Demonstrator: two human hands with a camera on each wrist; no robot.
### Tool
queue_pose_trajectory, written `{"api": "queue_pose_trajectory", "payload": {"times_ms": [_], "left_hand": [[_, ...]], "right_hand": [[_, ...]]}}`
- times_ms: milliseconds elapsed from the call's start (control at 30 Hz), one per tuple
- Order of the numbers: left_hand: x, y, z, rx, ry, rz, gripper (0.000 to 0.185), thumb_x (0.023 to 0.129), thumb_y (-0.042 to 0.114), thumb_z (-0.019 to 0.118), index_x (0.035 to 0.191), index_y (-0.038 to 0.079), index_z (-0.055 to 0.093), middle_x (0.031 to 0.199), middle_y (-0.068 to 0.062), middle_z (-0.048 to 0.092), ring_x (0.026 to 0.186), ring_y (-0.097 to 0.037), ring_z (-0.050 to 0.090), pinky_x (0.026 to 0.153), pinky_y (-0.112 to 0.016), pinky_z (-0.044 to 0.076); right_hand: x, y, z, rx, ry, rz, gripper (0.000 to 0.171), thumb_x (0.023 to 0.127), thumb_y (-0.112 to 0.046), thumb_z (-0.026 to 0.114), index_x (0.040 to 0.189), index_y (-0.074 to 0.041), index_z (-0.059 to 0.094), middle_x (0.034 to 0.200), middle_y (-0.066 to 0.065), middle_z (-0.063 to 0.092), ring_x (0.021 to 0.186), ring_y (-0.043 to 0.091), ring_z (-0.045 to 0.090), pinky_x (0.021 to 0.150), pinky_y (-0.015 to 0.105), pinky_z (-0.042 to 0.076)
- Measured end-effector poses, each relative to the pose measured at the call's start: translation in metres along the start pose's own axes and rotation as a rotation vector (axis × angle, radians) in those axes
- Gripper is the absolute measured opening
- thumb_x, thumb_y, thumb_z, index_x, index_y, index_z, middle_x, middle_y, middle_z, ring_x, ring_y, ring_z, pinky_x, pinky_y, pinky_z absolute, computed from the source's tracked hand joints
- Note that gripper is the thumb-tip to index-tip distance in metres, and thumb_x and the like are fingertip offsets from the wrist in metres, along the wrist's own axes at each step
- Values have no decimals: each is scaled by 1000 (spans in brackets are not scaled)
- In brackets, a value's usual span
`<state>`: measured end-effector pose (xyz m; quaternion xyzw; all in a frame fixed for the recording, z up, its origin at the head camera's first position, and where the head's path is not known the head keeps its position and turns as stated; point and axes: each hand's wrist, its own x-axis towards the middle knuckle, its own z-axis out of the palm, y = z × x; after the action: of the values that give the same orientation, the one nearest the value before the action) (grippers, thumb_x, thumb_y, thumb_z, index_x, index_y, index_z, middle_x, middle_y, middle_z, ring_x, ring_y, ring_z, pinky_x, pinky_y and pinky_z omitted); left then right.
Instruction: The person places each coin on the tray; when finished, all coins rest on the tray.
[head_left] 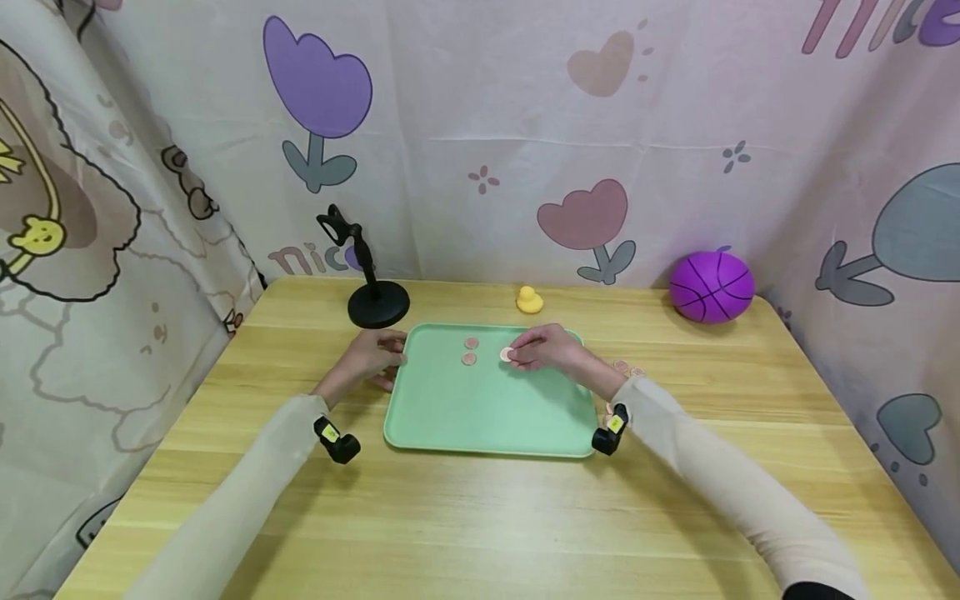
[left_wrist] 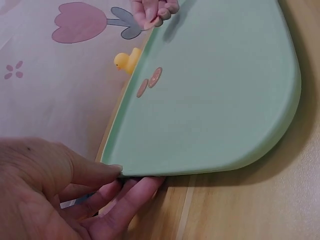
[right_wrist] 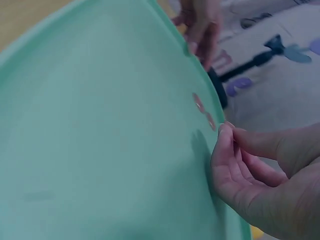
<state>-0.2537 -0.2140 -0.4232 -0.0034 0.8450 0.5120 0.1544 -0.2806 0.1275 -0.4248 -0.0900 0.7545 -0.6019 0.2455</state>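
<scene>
Left hand [head_left: 372,356] at tray [head_left: 450,417] edge, right hand [head_left: 546,347] inside

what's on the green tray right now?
On the flat mint-green plastic tray: two small round pinkish discs near the far edge, plus a third disc pinched by the right hand, whose fingers partly cover it. The left hand touches the tray's left edge.

Both arms stretched forward in pale sleeves, a small black clip at each wrist. Left hand [head_left: 372,357] at mid-left, palm down, fingers [left_wrist: 131,194] loosely extended, tips curling under an edge. Right hand [head_left: 546,347] further right, fingertips [right_wrist: 226,131] pinched together, pointing left.
</scene>
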Motion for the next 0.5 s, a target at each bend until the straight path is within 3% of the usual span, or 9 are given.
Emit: {"api": "queue_pose_trajectory", "payload": {"times_ms": [333, 500], "left_hand": [[1, 0, -1, 12, -24, 24, 55, 102, -1, 57, 155, -8, 43, 126, -25, 54, 84, -21, 65, 60, -32, 65], [2, 0, -1, 11, -21, 17, 57, 102, -1, 58, 157, -3, 42, 124, -22, 53, 81, -20, 64, 60, -33, 65]], "right_hand": [[13, -6, 37, -21, -77, 28, 14, 96, 1, 72, 107, 10, 73, 95, 17, 78, 77, 16, 75, 77, 32, 67], [16, -11, 48, -115, -98, 16, 12, 97, -1, 72, 104, 9, 74, 91, 16, 78, 72, 15, 74, 74, 31, 67]]}}
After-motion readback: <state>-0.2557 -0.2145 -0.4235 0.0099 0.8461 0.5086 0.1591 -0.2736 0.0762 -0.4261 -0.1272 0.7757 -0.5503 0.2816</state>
